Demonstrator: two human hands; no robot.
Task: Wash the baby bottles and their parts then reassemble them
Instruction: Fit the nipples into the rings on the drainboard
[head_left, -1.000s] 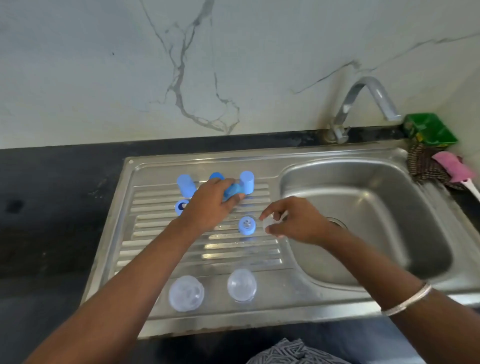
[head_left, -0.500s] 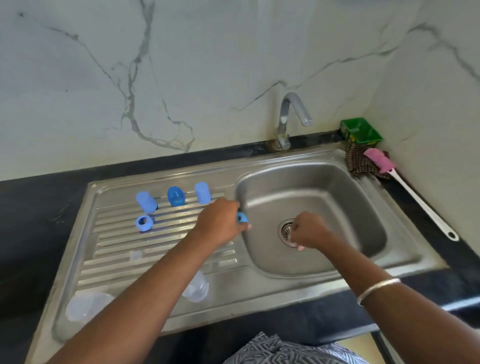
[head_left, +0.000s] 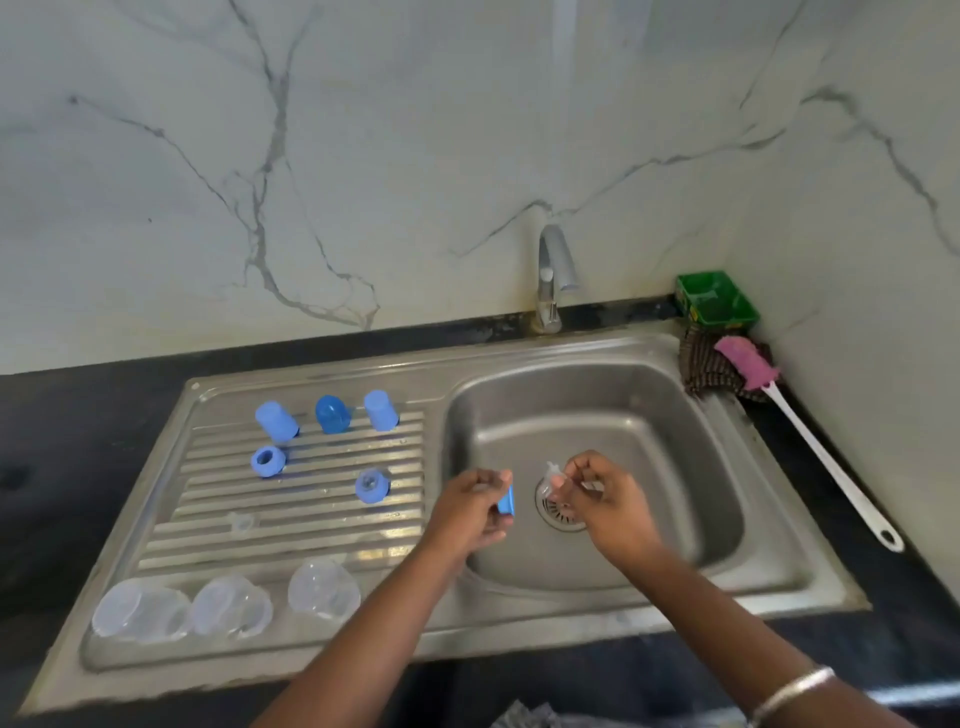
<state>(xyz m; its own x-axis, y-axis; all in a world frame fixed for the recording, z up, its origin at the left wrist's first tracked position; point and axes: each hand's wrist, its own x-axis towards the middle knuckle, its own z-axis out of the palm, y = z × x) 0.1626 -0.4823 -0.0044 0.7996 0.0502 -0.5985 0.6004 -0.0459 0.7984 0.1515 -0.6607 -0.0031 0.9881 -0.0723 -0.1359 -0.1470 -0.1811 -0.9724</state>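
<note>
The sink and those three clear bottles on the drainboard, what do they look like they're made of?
The sink looks like stainless steel with a brushed finish: grey, with soft streaky reflections and pressed ridges on the drainboard. The three clear bottles look like translucent plastic, slightly milky, with the metal showing through them; glass cannot be ruled out from the look alone.
</note>
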